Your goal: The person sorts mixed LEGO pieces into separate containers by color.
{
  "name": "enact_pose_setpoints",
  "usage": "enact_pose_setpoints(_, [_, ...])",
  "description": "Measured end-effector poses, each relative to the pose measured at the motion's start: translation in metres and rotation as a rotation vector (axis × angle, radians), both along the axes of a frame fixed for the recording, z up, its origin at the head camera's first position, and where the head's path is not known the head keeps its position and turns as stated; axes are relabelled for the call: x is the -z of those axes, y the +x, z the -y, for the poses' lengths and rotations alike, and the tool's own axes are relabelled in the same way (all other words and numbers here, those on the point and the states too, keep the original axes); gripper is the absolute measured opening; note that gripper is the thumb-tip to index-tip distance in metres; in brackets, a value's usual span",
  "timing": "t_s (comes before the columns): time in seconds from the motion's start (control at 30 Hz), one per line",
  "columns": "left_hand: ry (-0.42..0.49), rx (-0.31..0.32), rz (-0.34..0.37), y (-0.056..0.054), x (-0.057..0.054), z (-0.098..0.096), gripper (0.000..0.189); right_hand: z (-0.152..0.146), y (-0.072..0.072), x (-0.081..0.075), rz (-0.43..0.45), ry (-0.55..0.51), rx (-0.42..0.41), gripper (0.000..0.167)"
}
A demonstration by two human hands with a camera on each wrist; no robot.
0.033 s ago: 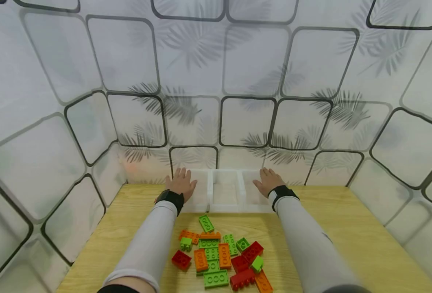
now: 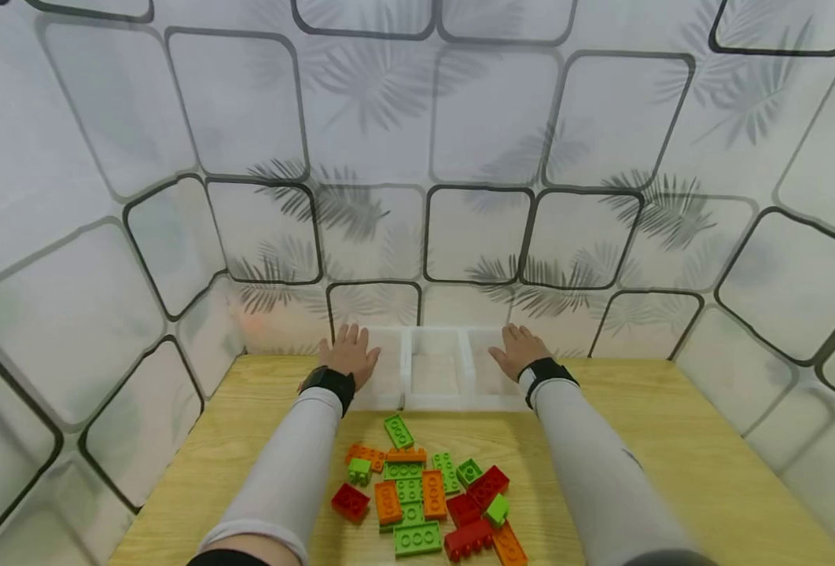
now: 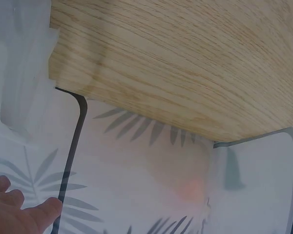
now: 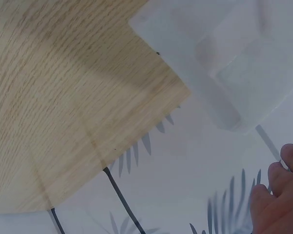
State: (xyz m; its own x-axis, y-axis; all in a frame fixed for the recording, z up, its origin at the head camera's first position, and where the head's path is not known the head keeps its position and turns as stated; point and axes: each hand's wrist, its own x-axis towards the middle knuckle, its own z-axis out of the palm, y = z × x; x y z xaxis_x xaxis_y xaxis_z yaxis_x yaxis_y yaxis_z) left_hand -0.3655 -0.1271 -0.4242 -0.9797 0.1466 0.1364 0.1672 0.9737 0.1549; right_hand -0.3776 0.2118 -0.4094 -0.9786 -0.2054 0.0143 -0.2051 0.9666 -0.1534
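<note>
My left hand (image 2: 350, 355), fingers straight, lies over the left end of a white three-compartment tray (image 2: 435, 403). Over the tray's right end is my right hand (image 2: 522, 351), its fingers extended too. Neither hand holds anything. The left wrist view catches fingertips of the left hand (image 3: 19, 214) below the tray's pale side (image 3: 31, 73). Likewise, the right wrist view has the right hand's fingers (image 4: 278, 183) near a translucent corner of the tray (image 4: 229, 109). Between the forearms lie toy building bricks: green ones (image 2: 417, 539), orange ones (image 2: 434, 495) and red ones (image 2: 469, 539).
The wooden table (image 2: 644, 440) meets a patterned curtain-like wall (image 2: 481, 118) behind the tray and at both sides. A lone red brick (image 2: 350, 502) sits beside the left sleeve. One green brick (image 2: 399, 431) lies closest to the tray's front edge.
</note>
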Motion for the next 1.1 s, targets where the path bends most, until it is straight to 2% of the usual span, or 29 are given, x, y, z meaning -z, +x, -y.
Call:
enact_pose_setpoints(0.23, [-0.014,0.002,0.025,0.006,-0.005,-0.002,0.060,-0.001,-0.004,0.007,-0.010,0.018,0.000,0.067])
enact_pose_setpoints(0.47, [0.002,0.004,0.007,0.006,-0.007,-0.002,0.060,0.006,0.004,-0.005,0.008,0.028,0.006,0.067])
enact_pose_setpoints(0.67, [0.001,0.010,0.015,0.004,-0.004,-0.005,0.060,0.007,0.007,-0.005,0.018,0.035,0.005,0.066])
enact_pose_setpoints(0.93, [-0.006,0.018,0.019,0.009,-0.009,-0.011,0.059,0.012,0.016,-0.015,0.018,0.021,-0.013,0.064])
enact_pose_setpoints(1.1, [0.012,0.029,0.000,0.008,-0.012,-0.013,0.058,0.014,0.014,-0.017,-0.009,0.033,-0.033,0.063])
